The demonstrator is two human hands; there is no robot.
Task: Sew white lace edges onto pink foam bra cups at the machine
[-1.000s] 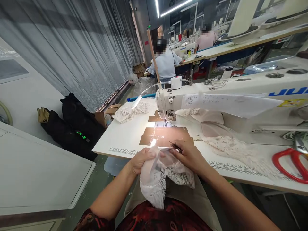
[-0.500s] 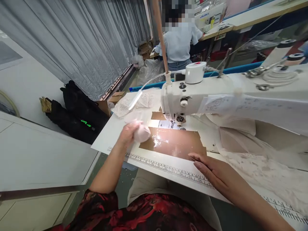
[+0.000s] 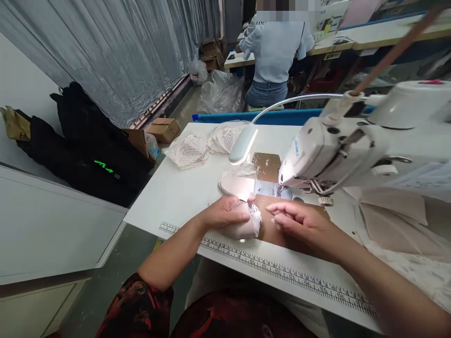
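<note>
My left hand (image 3: 230,213) pinches a pale bra cup (image 3: 243,228) with a lacy edge, its thumb on top. Another part of the pale cup fabric (image 3: 237,184) lies just beyond the fingers, under the lamp's light. My right hand (image 3: 299,220) is over the brown plate (image 3: 271,230), right of the cup and apart from it. Its fingertips are drawn together around something thin that I cannot make out. The sewing machine head (image 3: 306,150) stands behind the right hand, with its needle area (image 3: 283,188) close to the fingers.
Two stacks of lace cups (image 3: 188,150) lie at the table's back left. A lamp (image 3: 244,143) on a bent neck hangs over the work. Pale fabric (image 3: 394,216) fills the right side. A printed ruler (image 3: 275,270) runs along the front edge. Beyond sits a co-worker (image 3: 276,51).
My left hand has moved right with the pale cup, now turned to show its lace. My right hand has lifted from the plate's edge and come toward the cup. The view has shifted left.
</note>
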